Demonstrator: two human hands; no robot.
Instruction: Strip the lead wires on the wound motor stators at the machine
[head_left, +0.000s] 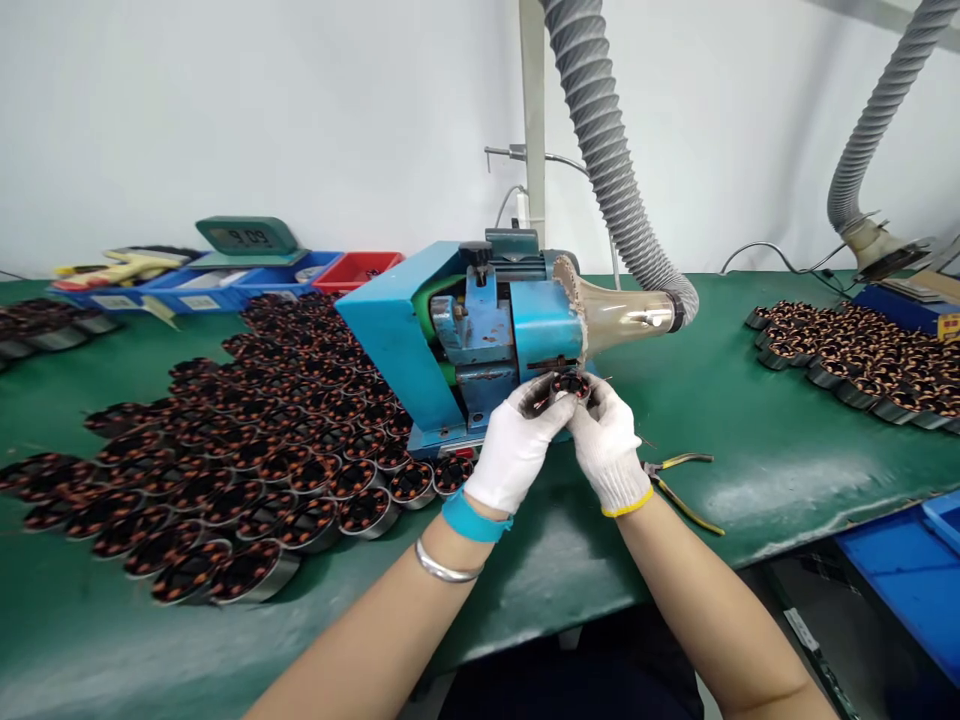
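Bare forearms (382, 640) reach inward from seven and five o'clock, taking the held part as the dial's centre; coming in from both sides probably lets the hands share the steadying. On the left wrist sit a silver bangle (448, 570) and a teal band (477, 520), the latter perhaps keeping the glove cuff closed. Pliers (671, 485) with yellow handles lie on the green tabletop (547, 590) at four o'clock, just beside the right wrist, handy for a quick grab.

The gloved left hand (517, 440) and right hand (606, 440) meet at the centre, fingers clamped on opposite sides of a ring-shaped part (570, 388). Its open face is turned up, which seems to leave the windings exposed. Whether it touches the blue machine (442, 340), just beyond towards eleven, I cannot tell.

Similar parts (285, 460) crowd from eight to ten o'clock, mostly upright and packed close, likely to save room; another batch (862, 370) sits well apart at three, perhaps to keep two lots separate. At one o'clock a clear hood (630, 315) joins a grey hose (611, 140), presumably for drawing off dust. Farther, between nine and ten, stand blue bins (202, 288) and a digital clock (247, 237).
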